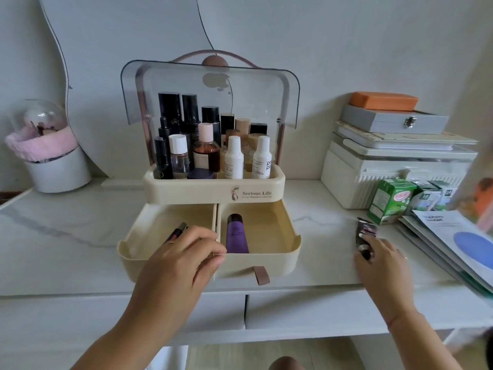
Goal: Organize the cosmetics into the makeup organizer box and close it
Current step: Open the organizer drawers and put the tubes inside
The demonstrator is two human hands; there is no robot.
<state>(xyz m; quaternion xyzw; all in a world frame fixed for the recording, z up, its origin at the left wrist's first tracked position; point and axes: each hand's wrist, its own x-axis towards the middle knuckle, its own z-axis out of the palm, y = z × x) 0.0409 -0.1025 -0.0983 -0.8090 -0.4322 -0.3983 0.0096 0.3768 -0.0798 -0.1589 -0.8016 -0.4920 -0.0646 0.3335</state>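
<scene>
Box (213, 193): lid up, drawers out.
Left hand (184, 257): curled over box's left drawer, by a pencil (176, 232); hold unclear.
Right hand (381, 263): right of box, fingers round a dark cosmetic (366, 231).
Advice: lay it flat beside the tube (237, 233).

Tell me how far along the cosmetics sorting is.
Done: the cream plastic organizer box holds upright bottles up top, and a purple tube lies in its right drawer. In hand: the right hand grips a shiny dark-purple item on the white table; the left hand hovers at the left drawer beside dark pencils, grip unclear. Left: stow that item, push in both drawers, lower the raised tinted clear lid.
</scene>
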